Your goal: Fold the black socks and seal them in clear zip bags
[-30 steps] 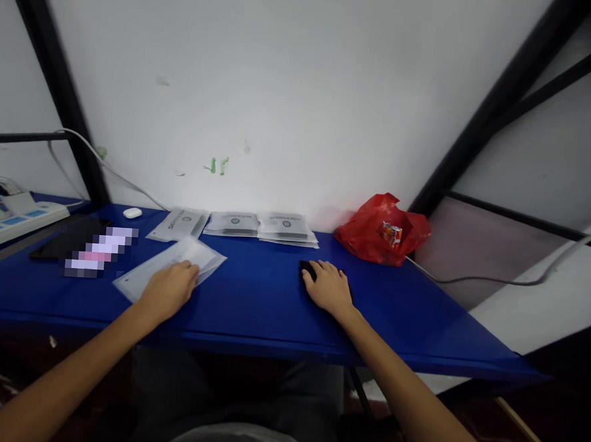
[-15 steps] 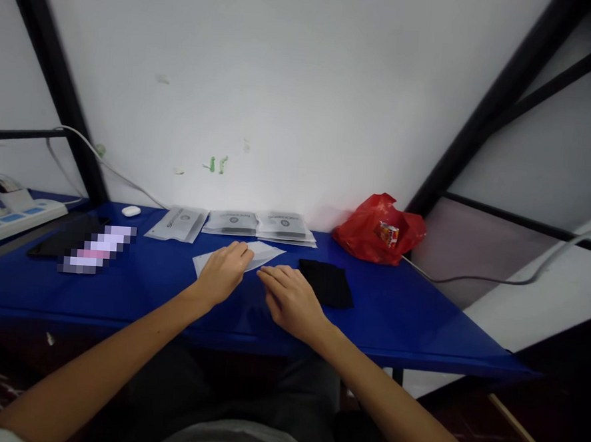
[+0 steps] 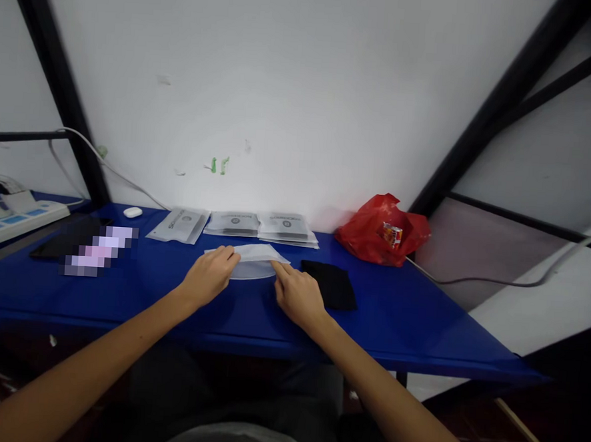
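Blue table [image 3: 409, 328], white wall [image 3: 284, 80] behind. Clear bag [image 3: 254, 258] lies flat, long axis left-right; my left hand [image 3: 206, 277] and right hand [image 3: 298, 294] pinch its ends.

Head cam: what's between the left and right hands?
A translucent white plastic pouch, held at its ends by the left hand and right hand; head view.

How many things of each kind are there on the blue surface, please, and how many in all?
Printed pouches along the wall: 3
Clear pouch, held between left hand and right hand: 1
Black cloth: 1
Red bag: 1
Small white case: 1
Dark flat device: 1
Power strip: 1
Total: 9
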The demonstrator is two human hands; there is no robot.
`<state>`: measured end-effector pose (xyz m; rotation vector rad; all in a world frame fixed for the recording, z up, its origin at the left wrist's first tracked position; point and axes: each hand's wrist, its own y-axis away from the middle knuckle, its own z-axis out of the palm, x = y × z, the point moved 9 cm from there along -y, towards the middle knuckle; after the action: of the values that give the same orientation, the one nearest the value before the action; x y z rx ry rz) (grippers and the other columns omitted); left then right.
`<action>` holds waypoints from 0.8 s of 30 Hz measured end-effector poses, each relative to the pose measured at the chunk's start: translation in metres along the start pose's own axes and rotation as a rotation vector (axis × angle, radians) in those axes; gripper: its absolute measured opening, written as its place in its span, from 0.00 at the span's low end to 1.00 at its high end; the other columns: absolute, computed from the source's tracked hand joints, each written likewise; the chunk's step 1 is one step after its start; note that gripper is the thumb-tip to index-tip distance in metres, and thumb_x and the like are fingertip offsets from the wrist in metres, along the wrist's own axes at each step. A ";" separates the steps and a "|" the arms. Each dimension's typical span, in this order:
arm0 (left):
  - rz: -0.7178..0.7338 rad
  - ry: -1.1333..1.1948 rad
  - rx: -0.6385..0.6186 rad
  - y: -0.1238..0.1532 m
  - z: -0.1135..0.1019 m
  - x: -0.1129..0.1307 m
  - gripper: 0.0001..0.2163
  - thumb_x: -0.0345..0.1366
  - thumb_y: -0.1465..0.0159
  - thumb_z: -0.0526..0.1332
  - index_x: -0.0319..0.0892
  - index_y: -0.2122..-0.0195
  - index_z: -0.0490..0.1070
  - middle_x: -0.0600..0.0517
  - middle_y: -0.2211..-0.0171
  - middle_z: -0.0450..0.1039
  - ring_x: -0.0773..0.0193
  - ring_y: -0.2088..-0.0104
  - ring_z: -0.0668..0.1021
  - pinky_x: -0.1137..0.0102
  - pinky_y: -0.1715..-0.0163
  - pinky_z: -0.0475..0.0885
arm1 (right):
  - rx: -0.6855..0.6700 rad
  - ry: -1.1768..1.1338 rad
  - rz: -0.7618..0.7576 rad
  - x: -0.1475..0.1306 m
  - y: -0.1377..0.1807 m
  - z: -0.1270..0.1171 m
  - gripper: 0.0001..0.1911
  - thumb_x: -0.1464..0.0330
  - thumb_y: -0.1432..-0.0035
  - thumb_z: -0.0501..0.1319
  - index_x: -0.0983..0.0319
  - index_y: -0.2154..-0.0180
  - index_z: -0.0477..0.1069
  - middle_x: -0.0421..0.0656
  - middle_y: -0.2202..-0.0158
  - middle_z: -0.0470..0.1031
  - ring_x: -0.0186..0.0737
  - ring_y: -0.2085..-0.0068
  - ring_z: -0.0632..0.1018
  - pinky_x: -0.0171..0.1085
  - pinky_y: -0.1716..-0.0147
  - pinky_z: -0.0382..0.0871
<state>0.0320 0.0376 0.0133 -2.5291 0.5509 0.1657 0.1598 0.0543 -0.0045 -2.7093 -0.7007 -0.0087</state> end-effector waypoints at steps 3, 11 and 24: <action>-0.058 -0.005 -0.055 0.005 0.002 -0.011 0.07 0.25 0.38 0.51 0.39 0.66 0.67 0.49 0.68 0.69 0.62 0.66 0.72 0.70 0.70 0.66 | -0.005 0.032 0.017 0.001 -0.001 0.004 0.21 0.73 0.40 0.47 0.63 0.45 0.61 0.48 0.55 0.75 0.41 0.63 0.76 0.37 0.65 0.64; -0.019 0.024 -0.062 -0.003 -0.011 0.009 0.08 0.25 0.36 0.50 0.40 0.66 0.67 0.50 0.68 0.70 0.64 0.65 0.72 0.72 0.71 0.66 | 0.153 0.043 -0.175 -0.046 -0.013 -0.005 0.11 0.76 0.40 0.49 0.63 0.61 0.69 0.49 0.66 0.75 0.46 0.62 0.72 0.41 0.65 0.62; 0.025 0.089 0.036 0.003 -0.012 0.006 0.10 0.26 0.35 0.49 0.41 0.65 0.69 0.51 0.69 0.70 0.65 0.65 0.72 0.73 0.68 0.66 | -0.016 -0.250 -0.130 -0.037 -0.030 0.018 0.16 0.69 0.38 0.50 0.65 0.50 0.66 0.49 0.53 0.74 0.42 0.54 0.75 0.38 0.56 0.65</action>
<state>0.0368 0.0269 0.0207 -2.5046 0.6152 0.0516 0.1121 0.0675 -0.0150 -2.7019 -0.9508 0.2986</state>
